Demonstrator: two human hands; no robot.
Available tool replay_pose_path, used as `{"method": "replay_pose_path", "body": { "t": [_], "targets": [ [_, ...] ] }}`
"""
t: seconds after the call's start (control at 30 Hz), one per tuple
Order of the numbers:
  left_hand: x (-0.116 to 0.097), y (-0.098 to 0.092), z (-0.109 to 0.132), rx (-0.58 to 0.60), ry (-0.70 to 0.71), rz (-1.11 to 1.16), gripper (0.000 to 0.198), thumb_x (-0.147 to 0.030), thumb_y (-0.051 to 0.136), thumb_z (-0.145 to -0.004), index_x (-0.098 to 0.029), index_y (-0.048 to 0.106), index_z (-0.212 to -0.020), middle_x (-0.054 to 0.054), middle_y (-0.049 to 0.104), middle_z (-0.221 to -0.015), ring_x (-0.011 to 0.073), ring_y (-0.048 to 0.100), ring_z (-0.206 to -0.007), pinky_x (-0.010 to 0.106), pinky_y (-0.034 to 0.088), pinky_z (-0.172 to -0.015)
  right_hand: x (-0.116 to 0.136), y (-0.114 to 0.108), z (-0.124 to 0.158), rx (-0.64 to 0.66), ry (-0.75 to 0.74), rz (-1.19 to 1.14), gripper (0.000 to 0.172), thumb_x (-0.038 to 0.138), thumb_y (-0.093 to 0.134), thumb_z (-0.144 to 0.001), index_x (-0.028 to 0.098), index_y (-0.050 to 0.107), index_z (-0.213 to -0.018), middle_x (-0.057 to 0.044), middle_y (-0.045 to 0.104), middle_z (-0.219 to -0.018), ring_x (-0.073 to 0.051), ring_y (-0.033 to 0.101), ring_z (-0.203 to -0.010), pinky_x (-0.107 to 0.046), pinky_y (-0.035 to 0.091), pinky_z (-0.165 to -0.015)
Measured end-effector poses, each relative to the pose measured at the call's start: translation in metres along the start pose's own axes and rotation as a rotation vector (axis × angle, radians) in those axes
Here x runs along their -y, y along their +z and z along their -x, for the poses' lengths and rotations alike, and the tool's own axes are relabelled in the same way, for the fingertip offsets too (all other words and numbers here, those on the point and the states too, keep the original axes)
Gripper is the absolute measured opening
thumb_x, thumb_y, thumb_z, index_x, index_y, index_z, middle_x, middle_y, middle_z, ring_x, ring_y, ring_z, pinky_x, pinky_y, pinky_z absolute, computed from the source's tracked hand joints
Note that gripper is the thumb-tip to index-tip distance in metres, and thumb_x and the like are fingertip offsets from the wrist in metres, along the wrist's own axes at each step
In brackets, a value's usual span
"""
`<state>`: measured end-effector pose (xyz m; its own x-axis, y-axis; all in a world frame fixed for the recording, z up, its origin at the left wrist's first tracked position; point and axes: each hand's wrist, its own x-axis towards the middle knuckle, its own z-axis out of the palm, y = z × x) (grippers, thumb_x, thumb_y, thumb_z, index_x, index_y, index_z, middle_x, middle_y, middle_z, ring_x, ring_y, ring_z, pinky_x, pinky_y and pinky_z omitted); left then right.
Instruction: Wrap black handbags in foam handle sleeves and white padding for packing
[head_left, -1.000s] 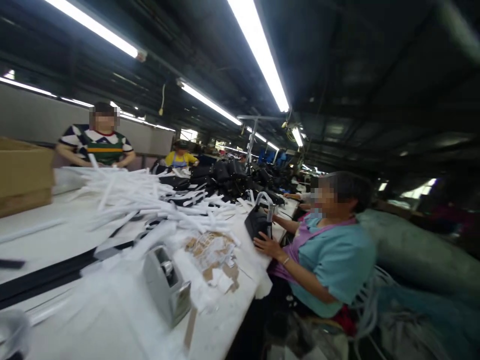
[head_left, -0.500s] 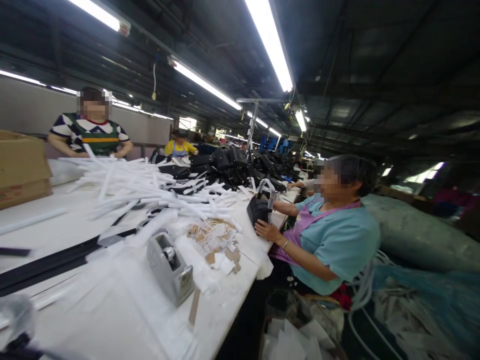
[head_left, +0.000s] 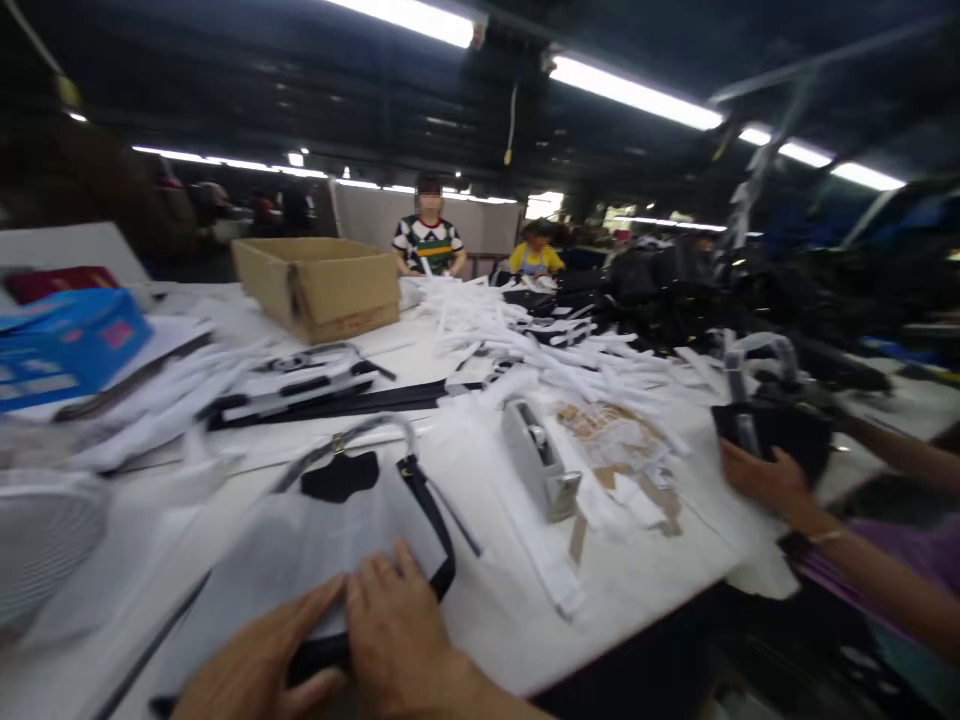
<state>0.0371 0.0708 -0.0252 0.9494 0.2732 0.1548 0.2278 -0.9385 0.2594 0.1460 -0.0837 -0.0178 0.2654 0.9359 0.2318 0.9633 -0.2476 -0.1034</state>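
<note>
A long white work surface (head_left: 645, 610) is spread with materials. An open brown cardboard box (head_left: 319, 285) is set towards its far end, and a blue printed carton (head_left: 67, 345) is placed at the left. A grey metal tape dispenser (head_left: 538, 460) is stood just beside torn brown paper scraps (head_left: 607, 435). A heap of long white strips (head_left: 525, 335) is piled beyond them, backed by a dark mass of black bags (head_left: 667, 295). At the right, a black handbag (head_left: 772, 435) is touched by a co-worker's hand (head_left: 761, 470). Two more co-workers are seen far off, one in a patterned top (head_left: 427, 240) and one in a yellow top (head_left: 536, 258), beneath long fluorescent tubes (head_left: 634, 92).
</note>
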Motion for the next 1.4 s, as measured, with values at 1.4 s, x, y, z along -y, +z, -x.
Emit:
{"method": "replay_pose_path", "body": {
  "t": [1.4],
  "targets": [
    [-0.046,-0.04,0.0,0.237,-0.158,0.016,0.059,-0.032,0.067,-0.079,-0.019,0.052,-0.135,0.011,0.063,-0.129,0.0317,0.062,-0.113,0.046,0.048,-0.098,-0.012,-0.007,0.005,0.062,-0.03,-0.056,0.047,0.021,0.053,-0.089,0.005,0.05,-0.133,-0.019,0.058,-0.132,-0.029,0.051,-0.124,-0.05,0.027,-0.114]
  ]
}}
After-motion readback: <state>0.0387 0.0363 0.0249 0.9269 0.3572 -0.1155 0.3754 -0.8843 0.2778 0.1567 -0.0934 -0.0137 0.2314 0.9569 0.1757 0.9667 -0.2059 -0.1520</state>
